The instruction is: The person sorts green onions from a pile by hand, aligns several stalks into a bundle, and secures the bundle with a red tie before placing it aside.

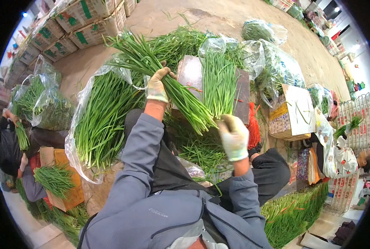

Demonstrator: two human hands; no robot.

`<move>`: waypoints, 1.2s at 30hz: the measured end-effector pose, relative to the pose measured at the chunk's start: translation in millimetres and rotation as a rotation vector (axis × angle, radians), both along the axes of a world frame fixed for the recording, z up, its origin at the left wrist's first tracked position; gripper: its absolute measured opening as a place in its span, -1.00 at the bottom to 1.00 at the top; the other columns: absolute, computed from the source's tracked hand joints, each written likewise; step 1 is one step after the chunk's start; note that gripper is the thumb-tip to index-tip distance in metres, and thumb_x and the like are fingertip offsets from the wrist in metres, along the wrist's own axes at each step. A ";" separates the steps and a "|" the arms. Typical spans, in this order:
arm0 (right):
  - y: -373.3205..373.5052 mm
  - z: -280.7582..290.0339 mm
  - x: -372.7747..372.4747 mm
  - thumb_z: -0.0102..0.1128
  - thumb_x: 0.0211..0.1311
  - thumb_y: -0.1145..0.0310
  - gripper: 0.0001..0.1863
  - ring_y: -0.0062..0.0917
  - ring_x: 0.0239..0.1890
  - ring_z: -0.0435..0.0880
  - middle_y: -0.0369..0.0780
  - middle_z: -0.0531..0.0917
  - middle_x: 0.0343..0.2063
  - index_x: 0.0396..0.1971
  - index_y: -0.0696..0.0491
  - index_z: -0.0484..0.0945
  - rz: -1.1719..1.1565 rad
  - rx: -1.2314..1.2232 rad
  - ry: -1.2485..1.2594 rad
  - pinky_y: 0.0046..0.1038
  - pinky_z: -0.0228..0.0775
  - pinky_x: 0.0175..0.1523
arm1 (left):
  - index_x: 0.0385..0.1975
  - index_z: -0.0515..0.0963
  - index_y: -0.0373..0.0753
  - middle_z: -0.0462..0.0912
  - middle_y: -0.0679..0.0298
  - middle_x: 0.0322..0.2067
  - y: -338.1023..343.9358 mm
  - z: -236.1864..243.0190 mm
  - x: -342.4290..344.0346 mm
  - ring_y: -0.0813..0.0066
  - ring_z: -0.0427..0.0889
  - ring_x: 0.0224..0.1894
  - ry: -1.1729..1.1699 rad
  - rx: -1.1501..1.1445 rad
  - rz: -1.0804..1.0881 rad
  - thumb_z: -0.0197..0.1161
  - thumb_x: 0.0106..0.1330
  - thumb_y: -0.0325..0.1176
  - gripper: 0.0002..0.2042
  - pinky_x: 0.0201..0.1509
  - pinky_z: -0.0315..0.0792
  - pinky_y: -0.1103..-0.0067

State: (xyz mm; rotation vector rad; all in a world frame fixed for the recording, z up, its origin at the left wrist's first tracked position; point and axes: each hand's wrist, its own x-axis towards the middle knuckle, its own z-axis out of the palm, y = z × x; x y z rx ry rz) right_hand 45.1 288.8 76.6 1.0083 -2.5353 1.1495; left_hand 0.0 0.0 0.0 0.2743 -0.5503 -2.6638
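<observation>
A slanting bunch of long green chives (pixel 181 97) is gripped in my left hand (pixel 158 85), which wears a pale work glove. My right hand (pixel 231 135), also gloved, has its curled fingers on the pale stem ends near the bunch's lower tip. Behind them, more chives (pixel 216 79) lie lengthwise on a dark board (pixel 243 89), with red ties (pixel 253 124) at its right. A large open plastic bag of chives (pixel 98 120) sits left of my left arm, and loose greens (pixel 193 145) lie between my legs.
Co-workers sit at left (pixel 8 145) and right (pixel 345 157). Stacked crates (pixel 81 25) stand at back left, bagged greens (pixel 278 62) and a box (pixel 286 120) at right. An orange box (pixel 68 186) is at lower left, and a mass of chives (pixel 293 211) at lower right.
</observation>
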 end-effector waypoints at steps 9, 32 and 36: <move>-20.9 -6.3 -5.7 0.33 0.16 0.44 -0.84 -0.52 -0.26 0.69 -0.19 0.72 -0.30 -0.29 0.18 0.64 0.089 -0.650 -0.812 -0.48 0.52 -0.12 | -0.08 0.55 -0.12 0.60 0.32 -0.43 15.4 19.7 -2.6 0.36 0.62 -0.46 -0.127 -0.134 0.146 0.33 0.26 -0.40 -0.76 -0.31 0.60 0.35; -19.4 -4.4 -53.0 0.19 0.33 0.28 -0.71 -0.47 -0.19 0.69 -0.18 0.74 -0.27 -0.11 0.18 0.62 0.229 -0.460 -0.749 -0.47 0.46 0.04 | 0.10 0.46 -0.24 0.66 0.27 -0.36 21.9 36.1 18.5 0.40 0.60 -0.36 0.156 -0.045 -0.057 0.22 0.27 -0.40 -0.62 -0.08 0.54 0.32; 49.4 -31.6 -49.1 0.25 0.34 0.22 -0.75 -0.38 -0.34 0.70 -0.26 0.59 -0.55 -0.17 0.08 0.56 0.365 -1.500 -1.199 -0.24 0.56 -0.15 | -0.39 0.42 -0.22 0.43 0.42 -0.45 -11.2 30.2 21.3 0.53 0.41 -0.41 0.214 0.080 -0.042 0.23 0.23 -0.35 -0.86 -0.12 0.37 0.46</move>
